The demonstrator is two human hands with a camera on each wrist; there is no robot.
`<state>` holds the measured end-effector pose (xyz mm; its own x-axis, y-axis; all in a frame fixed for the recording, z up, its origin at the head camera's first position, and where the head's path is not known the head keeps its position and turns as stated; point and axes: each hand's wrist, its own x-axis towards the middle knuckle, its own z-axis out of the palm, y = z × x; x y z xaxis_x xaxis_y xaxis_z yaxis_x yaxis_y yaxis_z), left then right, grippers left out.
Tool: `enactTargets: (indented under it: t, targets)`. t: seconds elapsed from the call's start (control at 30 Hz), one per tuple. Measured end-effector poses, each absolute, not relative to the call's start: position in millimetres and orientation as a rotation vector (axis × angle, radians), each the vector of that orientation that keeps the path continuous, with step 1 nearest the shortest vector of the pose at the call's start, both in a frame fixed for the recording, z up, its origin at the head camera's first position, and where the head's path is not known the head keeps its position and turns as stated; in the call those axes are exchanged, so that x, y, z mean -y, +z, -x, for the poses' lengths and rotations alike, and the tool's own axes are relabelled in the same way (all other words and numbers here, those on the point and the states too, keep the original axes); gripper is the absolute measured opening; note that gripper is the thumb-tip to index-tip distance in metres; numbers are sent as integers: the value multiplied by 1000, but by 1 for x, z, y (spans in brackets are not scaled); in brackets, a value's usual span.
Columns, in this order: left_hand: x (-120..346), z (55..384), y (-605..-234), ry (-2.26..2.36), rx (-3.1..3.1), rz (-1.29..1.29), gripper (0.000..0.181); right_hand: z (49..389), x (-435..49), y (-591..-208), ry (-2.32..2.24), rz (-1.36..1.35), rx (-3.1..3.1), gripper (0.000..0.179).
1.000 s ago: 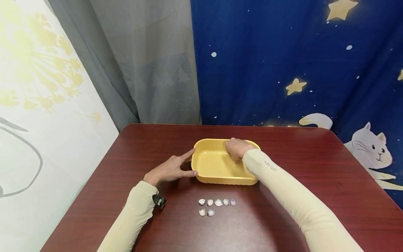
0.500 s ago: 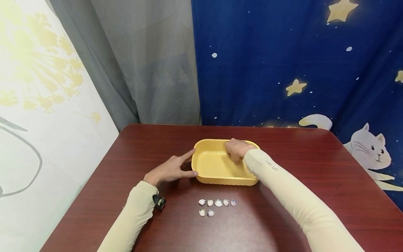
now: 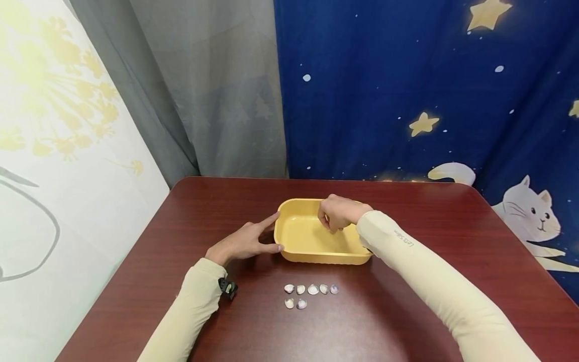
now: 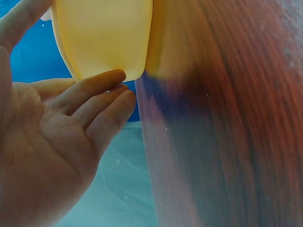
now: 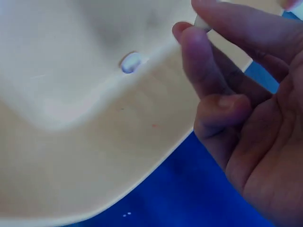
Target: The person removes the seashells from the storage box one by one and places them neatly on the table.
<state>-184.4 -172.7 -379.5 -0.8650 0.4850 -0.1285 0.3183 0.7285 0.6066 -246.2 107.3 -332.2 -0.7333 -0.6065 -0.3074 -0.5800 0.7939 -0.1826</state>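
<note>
A yellow plastic basin [image 3: 312, 236] stands mid-table. My left hand [image 3: 242, 244] touches its left end, thumb and index finger spread along the rim; the other fingers [image 4: 111, 113] lie relaxed by the outer wall in the left wrist view. My right hand [image 3: 339, 211] is over the basin's right half. In the right wrist view it pinches a small pale seashell [image 5: 202, 23] between thumb and fingertips, mostly hidden by them. Another shell [image 5: 131, 62], white with purple, lies on the basin floor below.
On the brown table [image 3: 217, 201], nearer me than the basin, several seashells [image 3: 313, 289] lie in two rows, the front row holding two shells [image 3: 289, 303]. A blue starry curtain [image 3: 362, 100] and a grey curtain [image 3: 235, 100] hang behind the table.
My right hand has risen a little from the basin's floor and turned, its fingertips now showing in the head view. The left hand stays at the basin's left end.
</note>
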Motion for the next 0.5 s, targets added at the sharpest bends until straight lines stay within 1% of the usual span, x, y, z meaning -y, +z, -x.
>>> enactTargets:
  t: [0.07, 0.2, 0.37, 0.5]
  targets:
    - [173, 185, -379, 848, -2653, -624, 100, 243, -108, -329, -152, 916, -2621, 29]
    - [173, 185, -379, 836, -2650, -604, 100, 236, -109, -324, -229, 978, -2608, 18]
    - [172, 185, -378, 833, -2652, -597, 100, 227, -111, -322, -278, 1130, -2634, 19]
    - [171, 185, -378, 846, -2647, -589, 100, 218, -111, -319, -300, 1228, -2673, 14]
